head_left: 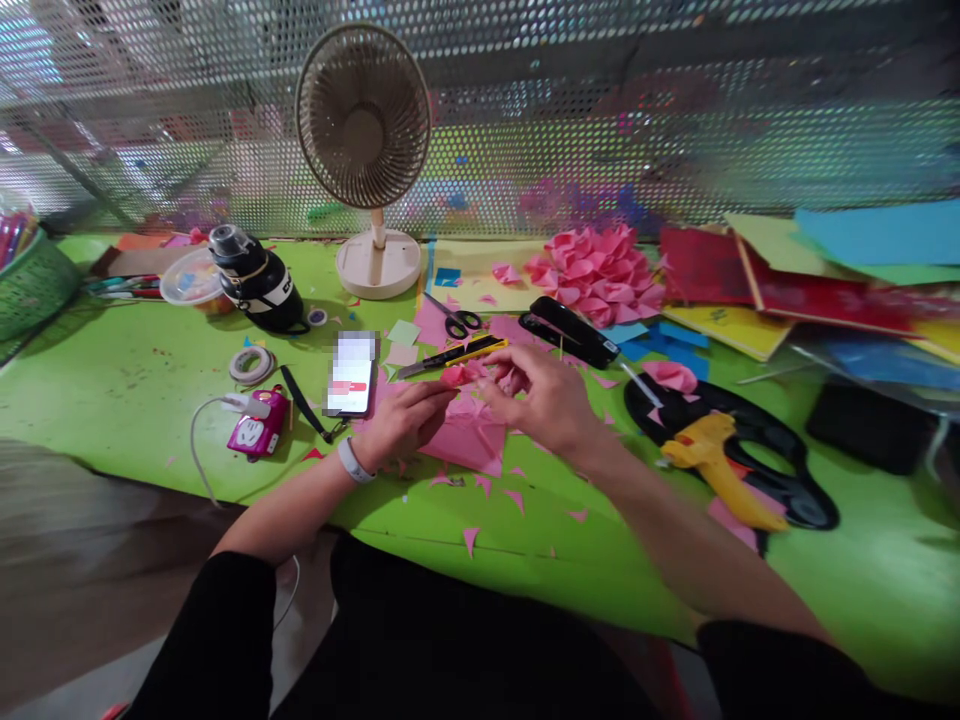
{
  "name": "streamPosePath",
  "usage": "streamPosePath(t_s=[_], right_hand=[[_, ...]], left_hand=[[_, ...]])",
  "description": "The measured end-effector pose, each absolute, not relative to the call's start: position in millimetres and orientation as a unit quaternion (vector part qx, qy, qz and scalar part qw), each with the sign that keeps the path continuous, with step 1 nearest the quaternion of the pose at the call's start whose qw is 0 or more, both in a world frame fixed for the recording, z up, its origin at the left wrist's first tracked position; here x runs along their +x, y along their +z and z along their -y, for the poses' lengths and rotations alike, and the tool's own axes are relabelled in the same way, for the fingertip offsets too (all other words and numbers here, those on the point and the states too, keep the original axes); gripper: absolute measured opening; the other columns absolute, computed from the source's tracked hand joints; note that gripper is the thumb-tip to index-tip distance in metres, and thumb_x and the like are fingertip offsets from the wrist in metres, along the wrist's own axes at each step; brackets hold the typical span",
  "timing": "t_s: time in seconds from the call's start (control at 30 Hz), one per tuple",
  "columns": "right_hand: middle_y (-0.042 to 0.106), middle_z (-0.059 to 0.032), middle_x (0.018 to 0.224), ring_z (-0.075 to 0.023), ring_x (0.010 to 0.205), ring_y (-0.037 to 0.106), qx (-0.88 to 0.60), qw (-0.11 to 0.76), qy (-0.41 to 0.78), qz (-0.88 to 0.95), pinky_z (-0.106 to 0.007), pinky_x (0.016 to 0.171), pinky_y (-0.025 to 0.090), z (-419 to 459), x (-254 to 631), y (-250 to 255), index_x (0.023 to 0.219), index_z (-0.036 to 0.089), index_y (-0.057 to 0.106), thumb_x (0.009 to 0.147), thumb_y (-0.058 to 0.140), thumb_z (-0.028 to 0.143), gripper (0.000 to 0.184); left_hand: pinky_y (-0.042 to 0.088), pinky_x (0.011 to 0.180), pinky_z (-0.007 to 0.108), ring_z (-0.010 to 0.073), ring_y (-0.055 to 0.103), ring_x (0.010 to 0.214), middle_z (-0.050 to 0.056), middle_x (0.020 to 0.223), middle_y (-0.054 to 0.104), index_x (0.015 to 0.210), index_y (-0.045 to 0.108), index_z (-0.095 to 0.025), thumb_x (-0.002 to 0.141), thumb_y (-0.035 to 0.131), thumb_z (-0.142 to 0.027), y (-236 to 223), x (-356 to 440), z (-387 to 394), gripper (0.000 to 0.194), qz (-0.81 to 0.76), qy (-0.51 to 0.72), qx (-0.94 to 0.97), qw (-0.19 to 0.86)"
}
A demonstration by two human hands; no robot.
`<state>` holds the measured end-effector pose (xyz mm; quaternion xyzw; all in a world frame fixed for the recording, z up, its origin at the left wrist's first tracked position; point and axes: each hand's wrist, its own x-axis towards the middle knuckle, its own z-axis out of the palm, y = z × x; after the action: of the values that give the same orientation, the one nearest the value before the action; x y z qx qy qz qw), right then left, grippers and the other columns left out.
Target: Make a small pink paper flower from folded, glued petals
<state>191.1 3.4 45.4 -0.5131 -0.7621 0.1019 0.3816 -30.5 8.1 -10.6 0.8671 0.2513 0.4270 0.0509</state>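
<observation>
My left hand (405, 418) and my right hand (538, 398) meet over the green table (135, 380), both pinching a small folded pink paper piece (459, 376) held between their fingertips. Under the hands lies a sheet of pink paper (469, 435) with pink offcuts scattered around it. A pile of folded pink paper pieces (600, 272) sits behind, toward the back. My left wrist wears a white band.
A phone (351, 375), a yellow craft knife (454, 355), scissors (457, 320), a black stapler (570, 330), a yellow glue gun (716, 465), a desk fan (367, 150), a black bottle (259, 280), tape rolls, a pink charger and stacked coloured paper (825, 280) crowd the table.
</observation>
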Motion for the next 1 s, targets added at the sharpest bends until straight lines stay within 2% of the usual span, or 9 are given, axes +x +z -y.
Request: streamPosePath(t_s=[0.2,0.4,0.63,0.8,1.0], right_hand=[[0.071,-0.0069,0.092,-0.0163,0.066,0.064,-0.471,0.352,0.085,0.804,-0.032,0.065,0.052,-5.6,195.9,46.5,0.091,0.019,0.071,0.086,0.06,0.021,0.012],[0.071,-0.0073,0.094,-0.0211,0.082,0.067,-0.462,0.33,0.062,0.821,-0.033,0.066,0.051,-1.0,190.2,44.7,0.093,0.022,0.072,0.089,0.06,0.021,0.012],[0.07,-0.006,0.092,-0.0186,0.079,0.066,-0.467,0.32,0.012,0.824,-0.03,0.063,0.048,-8.4,201.4,45.2,0.095,0.022,0.076,0.093,0.062,0.021,0.014],[0.071,-0.0067,0.092,-0.0188,0.082,0.067,-0.466,0.318,-0.016,0.826,-0.03,0.067,0.049,-11.6,203.6,43.9,0.097,0.022,0.077,0.094,0.059,0.019,0.018],[0.073,-0.005,0.089,-0.0186,0.078,0.068,-0.513,0.333,-0.026,0.79,-0.03,0.067,0.05,-31.7,222.0,38.6,0.089,0.023,0.076,0.092,0.059,0.019,0.018]], left_hand=[[0.061,0.092,0.035,0.0215,0.07,0.113,0.016,0.125,0.069,0.131,0.06,-0.015,0.096,0.055,-0.012,-9.4,-31.6,-12.8,0.035,-0.241,0.428,0.871,0.024],[0.06,0.099,0.039,0.0236,0.066,0.123,0.017,0.133,0.065,0.137,0.056,-0.016,0.097,0.054,-0.014,-9.5,-33.0,-13.4,0.039,-0.235,0.411,0.88,0.022],[0.053,0.11,0.043,0.0243,0.054,0.138,0.018,0.142,0.059,0.144,0.05,-0.016,0.097,0.051,-0.011,-5.2,-32.7,-15.0,0.047,-0.224,0.408,0.885,0.029],[0.052,0.11,0.047,0.0271,0.048,0.143,0.019,0.144,0.057,0.131,0.06,-0.015,0.093,0.056,-0.008,-0.5,-34.1,-15.8,0.038,-0.22,0.405,0.887,0.015],[0.056,0.104,0.05,0.028,0.057,0.135,0.016,0.139,0.062,0.12,0.065,-0.019,0.091,0.06,-0.009,-2.1,-34.3,-16.5,0.031,-0.251,0.426,0.869,-0.004]])
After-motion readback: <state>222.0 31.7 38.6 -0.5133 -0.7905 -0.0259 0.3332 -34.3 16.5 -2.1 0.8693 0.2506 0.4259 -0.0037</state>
